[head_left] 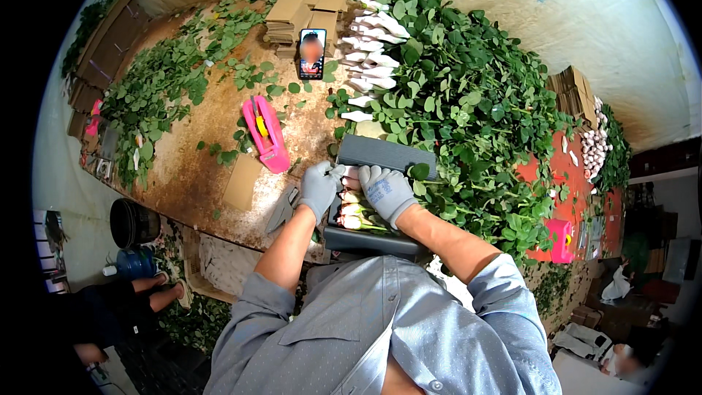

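Pale pink rosebuds (pixel 352 208) lay in the dark grey tray (pixel 385 153), stems running right; both grey-gloved hands, left hand (pixel 319 186) and right hand (pixel 387 192), pressed on them, fingers loosely curled.

We see the scene in bright, even daylight with no single clear source; shadows are soft and short, darkest under the worktable (pixel 191 189) edge and beneath the leaf pile (pixel 468 102). The pale ground above looks nearly washed out. Fisheye bending curves the table edges, and a black vignette rings the frame. Focus is fair at centre; we find the rim smeared, and the phone (pixel 312 53) screen blurred
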{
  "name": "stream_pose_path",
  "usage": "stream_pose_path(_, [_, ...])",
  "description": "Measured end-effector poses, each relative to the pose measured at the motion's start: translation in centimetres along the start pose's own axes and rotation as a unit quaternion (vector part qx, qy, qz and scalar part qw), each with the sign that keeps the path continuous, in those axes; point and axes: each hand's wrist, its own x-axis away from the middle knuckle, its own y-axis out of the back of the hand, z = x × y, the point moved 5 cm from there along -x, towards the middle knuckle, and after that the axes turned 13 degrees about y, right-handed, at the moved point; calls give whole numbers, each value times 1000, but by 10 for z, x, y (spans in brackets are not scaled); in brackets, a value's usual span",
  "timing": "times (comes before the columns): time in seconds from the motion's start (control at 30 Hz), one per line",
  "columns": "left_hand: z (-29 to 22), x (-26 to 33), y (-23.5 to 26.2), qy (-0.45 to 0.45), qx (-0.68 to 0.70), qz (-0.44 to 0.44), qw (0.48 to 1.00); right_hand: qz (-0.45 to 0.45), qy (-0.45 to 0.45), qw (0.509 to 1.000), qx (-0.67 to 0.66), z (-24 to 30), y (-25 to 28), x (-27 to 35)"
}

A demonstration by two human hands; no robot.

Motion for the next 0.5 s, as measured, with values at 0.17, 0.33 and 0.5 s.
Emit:
stream_pose_path(0.17, [6,7,6,-4,36,-27,999,-31,13,999,2,0,1,1])
stream_pose_path(0.33, [15,3,30,-36,15,-101,994,-46,8,999,-13,0,4,0])
stream_pose_path(0.5, [-8,20,118,20,-127,-150,980,-34,-4,999,-25,-3,-2,-1])
